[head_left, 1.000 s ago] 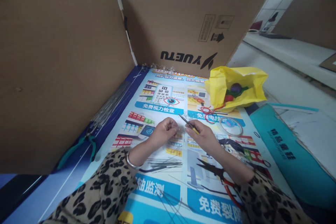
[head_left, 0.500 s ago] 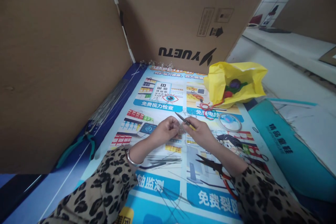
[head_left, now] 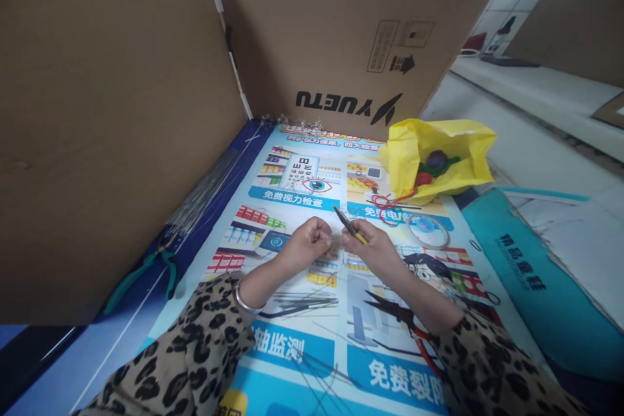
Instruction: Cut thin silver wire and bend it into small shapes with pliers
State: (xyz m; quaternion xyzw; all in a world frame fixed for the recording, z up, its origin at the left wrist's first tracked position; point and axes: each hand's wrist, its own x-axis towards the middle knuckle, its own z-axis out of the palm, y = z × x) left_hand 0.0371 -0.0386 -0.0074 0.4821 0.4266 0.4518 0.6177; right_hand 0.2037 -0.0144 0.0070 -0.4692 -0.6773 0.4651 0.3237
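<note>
Nearest, on the surface (head_left: 287, 396): loose wires (head_left: 314, 368), then scissors (head_left: 402, 314) by the right forearm (head_left: 429, 296). Beyond, pinching a pointed tool (head_left: 347, 221) in the right hand (head_left: 374, 248), a thin blurred piece (head_left: 335, 240) in the left hand (head_left: 308, 244). Farther off, a yellow bag (head_left: 405, 157).

upside-down "YUETU" and a black arrow sign (head_left: 403, 64) on the rear cardboard panel (head_left: 331, 19), boxed small print (head_left: 383, 45) there illegible, "呵护视力健康", "四大检查" and "免费视力检查" on the poster (head_left: 292, 197), also partly hidden "免费电", "轴监测", "免费裂", E symbols on its printed eye chart (head_left: 299, 171), "精品童鞋" on teal cardboard (head_left: 541, 312)
</note>
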